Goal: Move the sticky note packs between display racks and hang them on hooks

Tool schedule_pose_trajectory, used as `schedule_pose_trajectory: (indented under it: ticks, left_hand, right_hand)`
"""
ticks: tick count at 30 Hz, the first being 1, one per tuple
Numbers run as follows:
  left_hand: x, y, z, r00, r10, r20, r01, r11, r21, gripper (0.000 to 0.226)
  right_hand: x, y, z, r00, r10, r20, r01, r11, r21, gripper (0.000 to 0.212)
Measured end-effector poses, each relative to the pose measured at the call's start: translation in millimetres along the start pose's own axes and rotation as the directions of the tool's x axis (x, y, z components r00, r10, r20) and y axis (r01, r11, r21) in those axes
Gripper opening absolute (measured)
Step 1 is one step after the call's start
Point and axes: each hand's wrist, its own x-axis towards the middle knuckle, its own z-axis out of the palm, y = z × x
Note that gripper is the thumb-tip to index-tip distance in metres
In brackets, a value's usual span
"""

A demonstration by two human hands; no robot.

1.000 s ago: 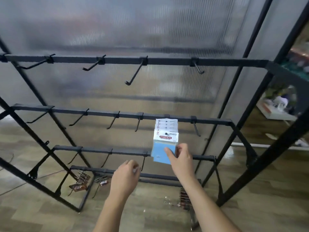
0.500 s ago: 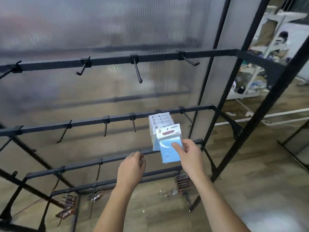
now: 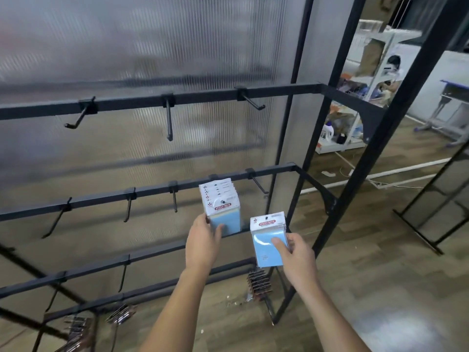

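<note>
From the head camera, the landmark is the black metal hook [image 3: 222,200] on the second rail of the black metal display rack [image 3: 269,171], the one that carries the hanging stack of white-and-blue sticky note packs [image 3: 220,204].

The right hand [image 3: 295,255] pinches one loose blue sticky note pack with a white-and-red header card [image 3: 269,238], thumb across its blue face and fingers curled behind. This pack is below and to the right of the hook, clear of the stack and apart from it. Its long axis stands nearly upright, header card on top, with the small hang hole at the upper edge. The left hand [image 3: 203,246] grips the lower part of the hanging stack just below the hook, thumb on the front pack, fingers wrapped round the left side.

The relation that matters: the freed pack sits wholly in the right hand, on the side of the hook towards the open aisle and the second black frame [image 3: 431,207]. So the right hand is the nearer one for carrying it across, and I judge the hang hole already faces upward for threading onto another hook.

Against the frame half a second ago, the front pack then lay directly before the stack, on or just off the hook; now it is off and drawn down to the right. The left hand, then hovering below and left of the stack, now holds it.
</note>
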Motion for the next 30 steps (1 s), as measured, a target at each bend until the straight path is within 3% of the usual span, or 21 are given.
schedule_pose_trajectory:
  ticks: [10,16,24,30]
  left_hand:
    - [-9,11,18,0.988,-0.128,-0.083,0.118,0.986,-0.117,0.023]
    - [-16,10,20,0.986,-0.167,0.002,0.164,0.964,-0.208,0.033]
    - [-22,-3,5,0.988,-0.129,-0.081,0.105,0.963,-0.249,0.014]
    - [-21,-12,-7,0.991,0.038,-0.126,-0.056,0.989,-0.137,0.021]
  right_hand:
    - [11,9,-9,0.998,0.025,0.060,-0.024,1.000,-0.012,0.019]
    - [6,6,-8,0.999,0.036,0.036,-0.036,0.999,-0.018,0.020]
    - [-17,-13,-1,0.998,0.061,-0.026,-0.060,0.998,0.019,0.018]
    - [-38,-22,11,0.994,0.083,-0.073,-0.078,0.994,0.070,0.013]
